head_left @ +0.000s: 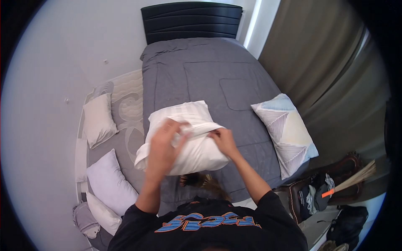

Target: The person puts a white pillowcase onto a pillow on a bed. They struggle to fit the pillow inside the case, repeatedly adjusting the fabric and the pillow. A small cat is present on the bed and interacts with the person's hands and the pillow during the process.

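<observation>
A white pillow in a striped pillowcase (pixel 180 112) lies at the near end of the grey bed, in front of me. Its loose fabric edge forms a fold across the middle. My right hand (pixel 222 140) is closed on that fold at its right end, fingers pinching the cloth. Over the left part of the pillow is my left hand (pixel 166 140), blurred by motion. Its thumb and forefinger are apart, and no cloth shows between them. The pillow's underside and the inside of the case are hidden.
Grey bedding (pixel 209 62) covers the bed up to a black headboard (pixel 192 21). A patterned pillow (pixel 287 129) lies at the right edge. Left, a lower mattress carries a beige pillow (pixel 99 119) and a lilac pillow (pixel 109 178). Right stand a chair with clothes and a straw broom (pixel 351 178).
</observation>
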Available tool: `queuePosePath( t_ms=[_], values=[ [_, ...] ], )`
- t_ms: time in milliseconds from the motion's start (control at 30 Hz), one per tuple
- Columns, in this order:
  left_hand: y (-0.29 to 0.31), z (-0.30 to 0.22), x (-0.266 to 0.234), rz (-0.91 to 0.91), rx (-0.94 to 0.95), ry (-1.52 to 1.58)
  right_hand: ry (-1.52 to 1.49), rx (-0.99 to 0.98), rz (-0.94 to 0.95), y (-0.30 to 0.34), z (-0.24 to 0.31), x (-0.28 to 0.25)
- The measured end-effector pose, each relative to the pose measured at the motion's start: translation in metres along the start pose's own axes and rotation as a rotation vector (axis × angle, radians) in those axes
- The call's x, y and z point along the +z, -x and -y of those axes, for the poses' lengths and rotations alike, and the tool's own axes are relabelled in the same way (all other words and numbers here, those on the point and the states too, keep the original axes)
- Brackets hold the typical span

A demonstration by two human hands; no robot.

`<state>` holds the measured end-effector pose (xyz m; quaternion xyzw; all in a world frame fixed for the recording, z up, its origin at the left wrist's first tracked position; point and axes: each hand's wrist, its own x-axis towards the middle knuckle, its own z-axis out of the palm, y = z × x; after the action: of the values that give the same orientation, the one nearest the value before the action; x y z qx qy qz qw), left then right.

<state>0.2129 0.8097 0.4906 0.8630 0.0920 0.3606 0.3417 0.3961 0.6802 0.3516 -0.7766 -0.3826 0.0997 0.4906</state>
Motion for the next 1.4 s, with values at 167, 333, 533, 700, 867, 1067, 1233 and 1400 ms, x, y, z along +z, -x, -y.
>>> queuePosePath(
  t_ms=[167, 333, 533, 700, 867, 1067, 1233, 1400],
  values=[
    [0.039, 0.076, 0.071, 0.264, -0.209, 0.088, -0.007, -0.216, 0.213, -0.016, 0.028, 0.048],
    [0.095, 0.139, 0.083, 0.177, -0.282, -0.308, 0.249, -0.111, 0.63, -0.01, 0.01, 0.009],
    [0.15, 0.148, 0.146, 0.515, -0.227, -0.315, 0.319, -0.112, 0.936, 0.05, -0.097, -0.024],
    [0.188, 0.141, 0.174, 0.57, -0.158, -0.281, 0.556, -0.241, 0.529, 0.135, -0.153, -0.014],
    [0.193, 0.116, 0.17, 0.585, -0.116, -0.204, 0.486, -0.156, 0.048, 0.163, -0.165, 0.001],
    [0.179, 0.097, 0.171, 0.424, -0.037, -0.192, 0.164, 0.31, -0.378, 0.145, -0.178, 0.024],
    [0.165, 0.093, 0.164, 0.278, -0.081, -0.361, -0.006, 0.219, -0.248, 0.182, -0.177, 0.012],
    [0.158, 0.102, 0.156, 0.278, -0.295, -0.492, -0.047, 0.191, -0.185, 0.202, -0.165, -0.001]
  ],
)
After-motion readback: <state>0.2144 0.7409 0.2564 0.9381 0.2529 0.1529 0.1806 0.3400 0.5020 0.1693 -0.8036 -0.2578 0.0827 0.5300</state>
